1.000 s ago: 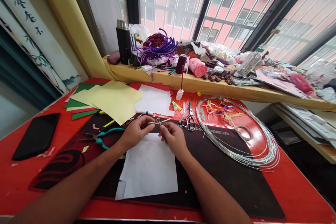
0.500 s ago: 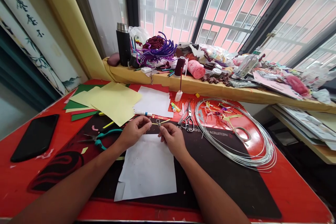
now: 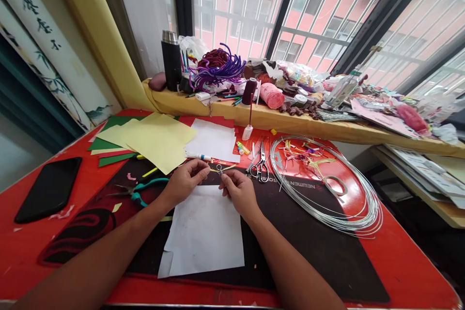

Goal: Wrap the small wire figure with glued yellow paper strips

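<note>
My right hand [image 3: 237,188] pinches a small piece of looped silvery wire [image 3: 219,168] between thumb and fingertips. Just left of it, my left hand [image 3: 189,178] has thumb and index finger brought together; whatever is between them is too small to make out. Thin yellow strips [image 3: 229,167] show by the wire loop. Beneath both hands lies a white sheet of paper [image 3: 207,232] with a torn lower left corner. Pliers with teal handles [image 3: 140,193] rest beside my left forearm, partly hidden by it.
A large wire coil [image 3: 366,218] and scissors [image 3: 259,167] lie to the right. Yellow paper sheets [image 3: 160,138] and a black phone [image 3: 49,191] are on the left. The dark mat [image 3: 308,252] covers the table's middle. A cluttered sill holds a black flask [image 3: 170,65].
My hands keep almost the same place and pinch. The wire loop by my right fingertips has shifted very slightly; the table items stay put.
</note>
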The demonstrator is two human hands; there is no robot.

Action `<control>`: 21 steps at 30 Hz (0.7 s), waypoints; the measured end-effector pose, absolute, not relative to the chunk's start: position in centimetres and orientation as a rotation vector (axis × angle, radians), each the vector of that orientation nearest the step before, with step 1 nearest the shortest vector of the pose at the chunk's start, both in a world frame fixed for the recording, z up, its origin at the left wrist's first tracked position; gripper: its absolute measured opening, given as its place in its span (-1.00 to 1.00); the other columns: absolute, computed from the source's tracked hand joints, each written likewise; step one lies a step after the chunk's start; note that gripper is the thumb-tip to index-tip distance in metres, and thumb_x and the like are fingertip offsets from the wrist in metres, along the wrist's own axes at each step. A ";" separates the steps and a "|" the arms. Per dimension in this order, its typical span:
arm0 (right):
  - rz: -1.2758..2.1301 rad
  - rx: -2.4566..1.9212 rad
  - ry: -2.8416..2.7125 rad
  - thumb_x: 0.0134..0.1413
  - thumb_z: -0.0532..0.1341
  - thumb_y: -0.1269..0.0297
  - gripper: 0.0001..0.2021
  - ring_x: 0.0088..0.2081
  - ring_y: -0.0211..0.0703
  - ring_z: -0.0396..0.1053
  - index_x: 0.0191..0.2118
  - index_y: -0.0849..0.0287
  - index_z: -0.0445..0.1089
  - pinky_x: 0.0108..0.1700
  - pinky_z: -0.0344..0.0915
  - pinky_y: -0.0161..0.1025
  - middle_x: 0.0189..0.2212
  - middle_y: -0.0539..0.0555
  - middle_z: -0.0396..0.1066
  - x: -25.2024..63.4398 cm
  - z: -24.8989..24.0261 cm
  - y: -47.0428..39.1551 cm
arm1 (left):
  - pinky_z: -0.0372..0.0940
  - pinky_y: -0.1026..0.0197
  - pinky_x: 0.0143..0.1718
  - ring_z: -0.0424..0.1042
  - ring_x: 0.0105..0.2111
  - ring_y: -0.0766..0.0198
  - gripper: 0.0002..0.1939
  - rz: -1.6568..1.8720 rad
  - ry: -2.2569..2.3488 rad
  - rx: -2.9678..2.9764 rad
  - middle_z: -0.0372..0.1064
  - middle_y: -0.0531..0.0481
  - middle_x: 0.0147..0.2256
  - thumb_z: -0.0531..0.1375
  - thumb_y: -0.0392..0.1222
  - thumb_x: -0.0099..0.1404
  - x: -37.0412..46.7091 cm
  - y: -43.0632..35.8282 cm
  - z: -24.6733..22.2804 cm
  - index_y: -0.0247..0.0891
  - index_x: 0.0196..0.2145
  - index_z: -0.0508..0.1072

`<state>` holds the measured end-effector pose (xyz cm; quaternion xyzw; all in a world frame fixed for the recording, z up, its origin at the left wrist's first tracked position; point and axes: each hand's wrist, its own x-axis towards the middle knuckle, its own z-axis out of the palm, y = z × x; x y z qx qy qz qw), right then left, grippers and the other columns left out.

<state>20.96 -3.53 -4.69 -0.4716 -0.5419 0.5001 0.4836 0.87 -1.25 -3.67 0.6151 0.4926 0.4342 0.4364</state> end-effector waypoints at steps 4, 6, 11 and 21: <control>1.232 -1.134 -1.309 0.24 0.30 0.06 -0.76 -0.58 -0.28 0.33 -0.28 0.15 0.49 -0.54 0.18 -0.34 -0.53 0.00 0.50 20.9 -4.9 -3.5 | 0.36 0.21 -0.34 0.40 -0.41 0.25 -0.64 1.089 1.222 1.532 0.46 0.08 -0.40 0.29 0.17 0.33 0.8 -1.2 -3.7 -0.19 -0.22 0.52; 1.232 -1.134 -1.304 0.23 0.30 0.06 -0.76 -0.59 -0.28 0.32 -0.28 0.15 0.49 -0.55 0.17 -0.34 -0.53 0.00 0.50 20.9 -4.9 -3.5 | 0.35 0.20 -0.34 0.39 -0.43 0.26 -0.63 1.083 1.236 1.544 0.45 0.08 -0.41 0.28 0.19 0.33 0.8 -1.1 -3.7 -0.20 -0.25 0.51; 1.216 -1.146 -1.319 0.23 0.29 0.07 -0.76 -0.59 -0.28 0.31 -0.29 0.15 0.48 -0.54 0.18 -0.34 -0.54 -0.01 0.50 21.0 -4.7 -3.5 | 0.35 0.19 -0.34 0.40 -0.43 0.25 -0.59 1.112 1.251 1.501 0.46 0.05 -0.41 0.28 0.23 0.33 0.6 -0.9 -3.9 -0.21 -0.24 0.52; 1.238 -1.149 -1.320 0.24 0.29 0.07 -0.77 -0.58 -0.27 0.32 -0.28 0.14 0.48 -0.54 0.17 -0.33 -0.52 0.00 0.50 20.9 -4.9 -3.5 | 0.39 0.18 -0.34 0.42 -0.40 0.25 -0.59 1.085 1.220 1.512 0.54 -0.02 -0.26 0.34 0.21 0.28 0.4 -0.8 -4.1 -0.20 -0.16 0.59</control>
